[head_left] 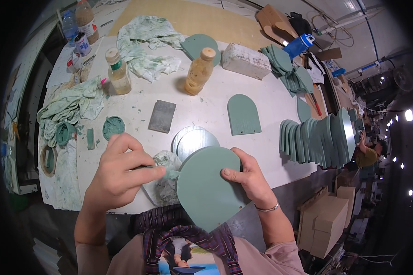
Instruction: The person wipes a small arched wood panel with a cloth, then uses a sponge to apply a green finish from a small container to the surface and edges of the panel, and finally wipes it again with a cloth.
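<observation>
My right hand [250, 176] grips a flat green panel [209, 188] by its right edge, thumb on the face and fingers behind. The panel is rounded at the top, with a corner toward me and small holes near its lower edge. My left hand [124, 172] is closed on a thin small tool, mostly hidden by the fingers; a pale greenish tip [172, 174] shows at the panel's left edge. Beyond the panel lie round shiny discs [195, 140]. A crumpled, stained plastic bag [165, 183] is beneath my left fingertips. Left of it stands a tub of green paste [113, 128].
A grey rectangular block [162, 116] and an arched green panel [243, 114] lie on the white table [211, 103]. Two bottles [200, 71] stand farther back, near stained rags [147, 46] and a white block [246, 61]. Stacked green panels [312, 140] line the right edge.
</observation>
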A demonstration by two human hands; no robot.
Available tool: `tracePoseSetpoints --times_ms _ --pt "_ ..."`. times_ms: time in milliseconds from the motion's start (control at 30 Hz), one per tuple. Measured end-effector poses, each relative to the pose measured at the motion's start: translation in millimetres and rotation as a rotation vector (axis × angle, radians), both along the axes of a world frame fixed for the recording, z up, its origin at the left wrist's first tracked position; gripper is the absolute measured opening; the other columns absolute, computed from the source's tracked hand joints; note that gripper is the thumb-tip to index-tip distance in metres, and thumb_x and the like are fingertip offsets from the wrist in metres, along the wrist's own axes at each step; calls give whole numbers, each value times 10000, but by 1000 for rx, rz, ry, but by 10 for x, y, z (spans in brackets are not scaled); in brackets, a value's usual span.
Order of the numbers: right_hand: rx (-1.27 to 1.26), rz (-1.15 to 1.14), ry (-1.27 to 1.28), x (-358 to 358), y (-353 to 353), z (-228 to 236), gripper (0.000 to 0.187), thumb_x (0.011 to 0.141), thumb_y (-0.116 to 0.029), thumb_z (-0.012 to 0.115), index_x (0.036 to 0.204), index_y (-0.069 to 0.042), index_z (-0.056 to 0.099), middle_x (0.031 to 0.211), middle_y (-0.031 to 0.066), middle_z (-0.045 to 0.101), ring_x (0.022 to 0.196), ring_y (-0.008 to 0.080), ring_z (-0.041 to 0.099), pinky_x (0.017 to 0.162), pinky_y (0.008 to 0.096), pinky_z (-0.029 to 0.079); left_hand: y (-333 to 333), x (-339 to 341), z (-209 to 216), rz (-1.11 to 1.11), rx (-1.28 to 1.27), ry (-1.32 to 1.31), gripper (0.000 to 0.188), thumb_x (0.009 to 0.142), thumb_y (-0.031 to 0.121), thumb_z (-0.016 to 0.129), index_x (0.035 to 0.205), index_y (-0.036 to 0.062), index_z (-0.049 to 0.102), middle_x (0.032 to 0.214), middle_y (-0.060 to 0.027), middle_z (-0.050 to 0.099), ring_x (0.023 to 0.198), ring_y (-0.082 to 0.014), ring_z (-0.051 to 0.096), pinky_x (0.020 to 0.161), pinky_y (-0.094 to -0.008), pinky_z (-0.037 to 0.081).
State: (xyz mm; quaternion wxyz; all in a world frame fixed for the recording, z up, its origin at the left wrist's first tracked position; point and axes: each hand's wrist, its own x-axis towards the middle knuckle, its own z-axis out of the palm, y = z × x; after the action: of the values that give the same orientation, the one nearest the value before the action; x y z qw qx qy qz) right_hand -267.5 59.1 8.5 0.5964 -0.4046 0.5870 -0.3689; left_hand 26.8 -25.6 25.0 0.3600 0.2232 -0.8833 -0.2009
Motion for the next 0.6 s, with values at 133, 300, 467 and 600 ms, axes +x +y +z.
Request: tracePoseSetpoints --times_ms 133,300,467,600 --pt "7 -1 -10 6 9 -5 287 847 -190 749 996 -10 584 865 8 588 818 89 533 752 240 444 -16 3 12 8 5 -3 320 590 -17 656 879 87 748 782 -10 626 771 -239 520 690 -362 372" --pt "-3 21 4 2 6 -11 280 847 -185 748 992 -11 582 857 8 585 818 88 533 748 241 445 -19 -1 34 -1 -3 -12 324 585 -20 651 876 85 746 793 -11 629 776 -239 518 686 -367 368" --pt "1 22 6 4 8 -1 272 849 -176 746 987 -12 579 853 6 583 816 88 533 748 241 446 -12 1 59 -25 5 -27 324 582 -19 647 874 81 747 797 -15 633 783 -238 518 685 -372 368" --pt "-4 19 11 1 8 -9 263 852 -168 743 983 -14 575 854 6 584 814 88 535 748 243 448 -13 -6 31 10 -10 -11 327 579 -18 641 872 79 746 798 -19 635 783 -241 521 683 -370 367"
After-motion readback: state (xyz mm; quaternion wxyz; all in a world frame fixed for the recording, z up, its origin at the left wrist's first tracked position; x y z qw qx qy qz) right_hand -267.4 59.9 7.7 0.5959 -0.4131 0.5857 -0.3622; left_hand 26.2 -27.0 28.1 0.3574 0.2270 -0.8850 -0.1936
